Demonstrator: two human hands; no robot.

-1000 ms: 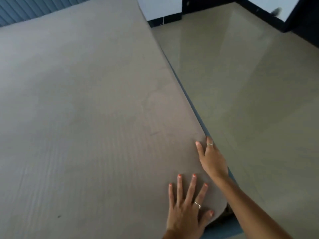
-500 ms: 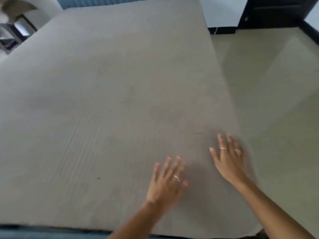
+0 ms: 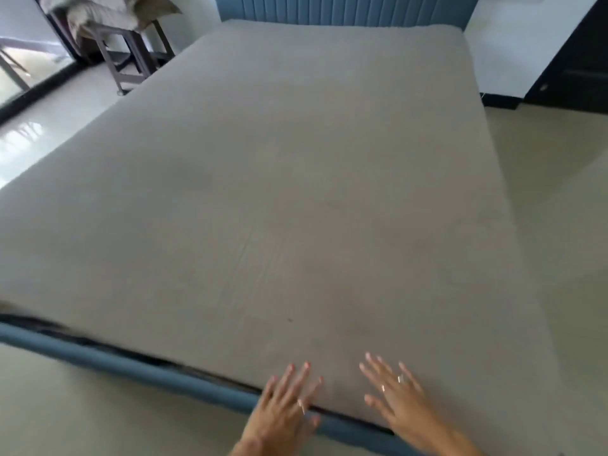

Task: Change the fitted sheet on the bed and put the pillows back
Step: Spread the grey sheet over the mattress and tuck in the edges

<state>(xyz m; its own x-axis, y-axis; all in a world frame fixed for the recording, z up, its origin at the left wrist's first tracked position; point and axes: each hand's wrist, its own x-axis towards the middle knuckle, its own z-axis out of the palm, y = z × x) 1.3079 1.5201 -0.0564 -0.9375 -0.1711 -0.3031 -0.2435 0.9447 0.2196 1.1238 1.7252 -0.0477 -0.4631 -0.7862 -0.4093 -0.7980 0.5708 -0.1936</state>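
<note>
So from my end, looking down the bed (image 3: 98,355) from its foot edge, the whole top is covered by a taupe fitted sheet (image 3: 296,192) that lies flat and smooth right up to the blue padded headboard (image 3: 345,9) at the far edge. Faint lengthwise creases show in the fabric near the middle, plus a tiny dark speck close to the foot edge.

Both hands are down at the foot edge, toward the right corner. The left hand (image 3: 286,403) sits right over the edge, fingers (image 3: 304,373) straight and spread apart, holding nothing, tips reaching onto the sheet. The right hand (image 3: 394,396) is just beside it, a bit further onto the bed, fingers also fanned out and gripping nothing. It's blurry enough that I can't tell if the palms actually press on the fabric.

The blue bed frame peeks out under the sheet along the foot edge. Beyond the far left corner there's a dark stool (image 3: 131,51) on the floor with a heap of pale bedding (image 3: 108,11) on top, could be the pillows, can't say for sure.
</note>
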